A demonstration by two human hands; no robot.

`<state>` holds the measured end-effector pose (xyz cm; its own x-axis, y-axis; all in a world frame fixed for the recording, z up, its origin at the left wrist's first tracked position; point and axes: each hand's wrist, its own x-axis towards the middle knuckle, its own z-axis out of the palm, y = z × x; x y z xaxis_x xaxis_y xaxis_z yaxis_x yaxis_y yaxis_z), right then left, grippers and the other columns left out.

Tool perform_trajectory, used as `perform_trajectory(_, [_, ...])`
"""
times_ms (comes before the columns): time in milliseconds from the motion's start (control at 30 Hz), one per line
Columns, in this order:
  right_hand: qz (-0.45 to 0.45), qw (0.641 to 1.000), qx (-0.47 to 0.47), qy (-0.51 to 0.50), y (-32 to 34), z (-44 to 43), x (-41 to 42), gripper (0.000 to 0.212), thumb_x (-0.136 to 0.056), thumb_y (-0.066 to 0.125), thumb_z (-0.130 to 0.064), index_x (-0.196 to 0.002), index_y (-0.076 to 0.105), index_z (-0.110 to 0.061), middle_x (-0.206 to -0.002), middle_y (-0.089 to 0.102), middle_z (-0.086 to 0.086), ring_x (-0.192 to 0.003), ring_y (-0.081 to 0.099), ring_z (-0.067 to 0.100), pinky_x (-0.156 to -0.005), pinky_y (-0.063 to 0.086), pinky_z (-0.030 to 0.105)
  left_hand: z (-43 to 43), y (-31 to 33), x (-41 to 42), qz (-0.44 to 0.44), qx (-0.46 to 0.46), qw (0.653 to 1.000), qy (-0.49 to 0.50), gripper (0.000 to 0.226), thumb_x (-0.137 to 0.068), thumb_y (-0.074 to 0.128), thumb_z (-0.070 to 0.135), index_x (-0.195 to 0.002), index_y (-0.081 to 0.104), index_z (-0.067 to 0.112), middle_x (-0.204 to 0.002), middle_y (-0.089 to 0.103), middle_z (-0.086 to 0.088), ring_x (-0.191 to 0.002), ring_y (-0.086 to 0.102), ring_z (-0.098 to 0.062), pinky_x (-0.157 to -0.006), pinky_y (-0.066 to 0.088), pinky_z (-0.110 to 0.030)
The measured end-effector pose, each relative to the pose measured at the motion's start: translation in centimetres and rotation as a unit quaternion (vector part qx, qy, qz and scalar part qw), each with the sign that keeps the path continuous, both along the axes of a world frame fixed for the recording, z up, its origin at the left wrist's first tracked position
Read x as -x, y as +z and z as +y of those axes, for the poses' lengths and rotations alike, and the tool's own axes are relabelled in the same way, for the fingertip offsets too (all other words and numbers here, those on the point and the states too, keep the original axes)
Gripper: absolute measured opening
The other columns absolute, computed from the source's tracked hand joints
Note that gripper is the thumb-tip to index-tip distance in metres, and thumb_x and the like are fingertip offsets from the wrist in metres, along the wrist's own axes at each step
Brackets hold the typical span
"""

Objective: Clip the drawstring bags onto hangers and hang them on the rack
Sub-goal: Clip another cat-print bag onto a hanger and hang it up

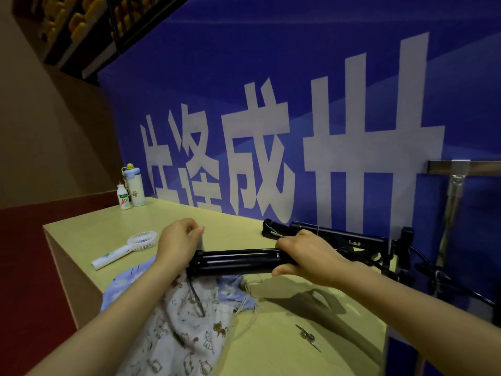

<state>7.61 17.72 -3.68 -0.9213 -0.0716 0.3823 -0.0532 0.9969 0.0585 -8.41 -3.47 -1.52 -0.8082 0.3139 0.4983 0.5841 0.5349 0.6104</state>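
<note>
A black clip hanger (238, 260) lies level above the table's middle. My right hand (306, 256) grips its right half from above. My left hand (177, 244) is at the hanger's left end, fingers pinched on the top edge of a white cat-print drawstring bag (187, 335) that hangs down from there toward me. A pale blue cloud-print bag (122, 287) lies under it on the table, cords trailing to the right. More black hangers (339, 237) are piled at the table's back right. The silver rack bar (461, 166) stands at the far right.
A white handheld fan (127, 249) lies at the left of the wooden table (89, 226). A small drink bottle (124, 198) and a white flask (135, 187) stand at the back left corner. A loose metal clip (307, 336) lies near the front right. A blue banner is behind.
</note>
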Motion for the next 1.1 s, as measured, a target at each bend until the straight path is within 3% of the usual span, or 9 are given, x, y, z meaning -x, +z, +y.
perform_trajectory(167, [0.034, 0.997, -0.071, 0.016, 1.0, -1.0, 0.0, 0.047, -0.085, 0.048, -0.061, -0.105, 0.054, -0.019, -0.1, 0.063, -0.001, -0.092, 0.056, 0.018, -0.086, 0.032, 0.023, 1.3, -1.0, -1.7, 0.061, 0.061, 0.994, -0.067, 0.028, -0.095, 0.05, 0.021, -0.073, 0.056, 0.004, -0.074, 0.064, -0.018, -0.074, 0.058, -0.033, -0.064, 0.041, -0.034])
perform_trajectory(267, [0.054, 0.99, -0.124, 0.039, 1.5, -1.5, 0.0, 0.046, -0.086, 0.048, -0.059, -0.107, 0.054, -0.018, -0.099, 0.064, 0.0, -0.09, 0.059, 0.019, -0.096, 0.037, 0.03, 1.5, -1.3, -2.3, 0.097, 0.081, 0.989, -0.069, 0.028, -0.096, 0.045, 0.025, -0.074, 0.052, 0.01, -0.071, 0.059, -0.006, -0.071, 0.055, -0.028, -0.063, 0.043, -0.038])
perform_trajectory(400, [0.093, 0.975, -0.189, 0.067, 2.0, -3.2, 0.6, 0.044, -0.087, 0.05, -0.055, -0.104, 0.056, -0.015, -0.095, 0.066, 0.003, -0.085, 0.061, 0.023, -0.09, 0.04, 0.034, 2.9, -1.3, -4.5, 0.088, 0.064, 0.986, -0.125, 0.025, -0.098, 0.04, 0.024, -0.075, 0.047, 0.014, -0.071, 0.059, -0.008, -0.071, 0.055, -0.029, -0.067, 0.045, -0.043])
perform_trajectory(533, [0.101, 0.972, -0.198, 0.074, 1.7, -4.3, 1.4, 0.044, -0.086, 0.054, -0.051, -0.105, 0.057, -0.011, -0.093, 0.069, 0.005, -0.084, 0.063, 0.024, -0.09, 0.04, 0.037, 5.0, -2.5, -6.4, 0.092, 0.104, 0.988, -0.074, 0.024, -0.1, 0.026, 0.033, -0.083, 0.035, 0.019, -0.063, 0.05, 0.001, -0.063, 0.051, -0.022, -0.055, 0.036, -0.032])
perform_trajectory(733, [0.074, 0.979, -0.186, 0.036, 0.1, -3.4, 1.7, 0.048, -0.086, 0.047, -0.06, -0.095, 0.059, -0.014, -0.087, 0.069, 0.003, -0.081, 0.064, 0.023, -0.091, 0.041, 0.038, 6.6, -4.3, -6.2, 0.103, 0.137, 0.985, 0.007, 0.024, -0.101, 0.02, 0.034, -0.088, 0.033, 0.018, -0.065, 0.047, 0.004, -0.064, 0.049, -0.022, -0.056, 0.033, -0.031])
perform_trajectory(800, [0.077, 0.99, -0.118, 0.01, 1.0, -2.7, 1.0, 0.055, -0.089, 0.035, -0.062, -0.101, 0.061, -0.015, -0.093, 0.069, 0.0, -0.087, 0.063, 0.02, -0.096, 0.041, 0.037, 6.8, -4.5, -5.9, 0.111, 0.137, 0.984, 0.025, 0.024, -0.101, 0.02, 0.032, -0.088, 0.034, 0.017, -0.07, 0.054, 0.0, -0.063, 0.048, -0.023, -0.056, 0.033, -0.03])
perform_trajectory(867, [0.128, 0.991, 0.033, -0.024, 2.2, -1.1, 0.1, 0.047, -0.095, 0.031, -0.053, -0.107, 0.062, -0.019, -0.097, 0.069, -0.003, -0.09, 0.062, 0.014, -0.096, 0.044, 0.035, 6.6, -4.9, -5.3, 0.116, 0.135, 0.983, 0.042, 0.024, -0.101, 0.021, 0.03, -0.087, 0.033, 0.015, -0.071, 0.055, -0.005, -0.062, 0.047, -0.026, -0.056, 0.033, -0.03])
perform_trajectory(967, [0.204, 0.924, 0.291, -0.139, 3.2, 3.1, -1.8, 0.032, -0.099, 0.037, -0.033, -0.107, 0.063, -0.014, -0.097, 0.067, 0.001, -0.09, 0.062, 0.017, -0.083, 0.051, 0.034, 6.3, -5.5, -4.1, 0.108, 0.11, 0.986, 0.061, 0.025, -0.101, 0.023, 0.025, -0.084, 0.035, 0.011, -0.073, 0.064, -0.014, -0.059, 0.046, -0.026, -0.055, 0.034, -0.031])
perform_trajectory(1100, [0.098, 0.867, 0.426, -0.239, 1.1, 8.1, -3.6, 0.039, -0.101, 0.033, -0.034, -0.109, 0.06, -0.008, -0.106, 0.065, 0.011, -0.082, 0.062, 0.022, -0.08, 0.05, 0.04, 6.6, -5.7, -3.3, 0.057, 0.051, 0.994, 0.073, 0.033, -0.101, 0.026, 0.022, -0.089, 0.048, 0.001, -0.074, 0.062, -0.021, -0.062, 0.048, -0.028, -0.061, 0.039, -0.034])
